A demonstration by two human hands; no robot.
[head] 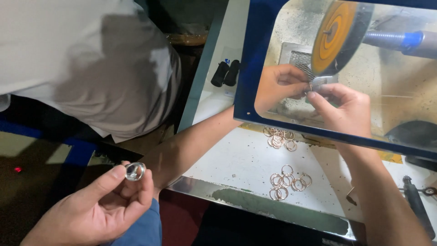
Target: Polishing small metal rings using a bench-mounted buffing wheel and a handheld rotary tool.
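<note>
1. The left hand (278, 84) and the right hand (344, 108) met behind a clear shield with a blue frame (255, 68). Both pinched a small metal ring (311, 86) between fingertips, closed on it from either side.
2. The ring sat just at the lower edge of an orange, disc-shaped wheel (334, 36), which was mounted on a grey shaft with a blue collar (405, 41).
3. Judged from the bench, the work looked partway. One ring was at the wheel, while two loose heaps of thin, gold-coloured rings, a far heap (278, 138) and a near heap (288, 181), lay apart on the white, speckled worktop (241, 159).
4. Which heap had already been at the wheel could not be told.
5. A co-worker's hand (98, 207) at lower left held a broad, shiny silver band (135, 171) between thumb and forefinger, well apart from the wheel.
6. Glare on the shield blurred the contact point, so whether ring and wheel touched was unclear. A black-handled tool (416, 205) was cut off at the right edge, and two black cylinders (226, 73) lay beyond the frame.
</note>
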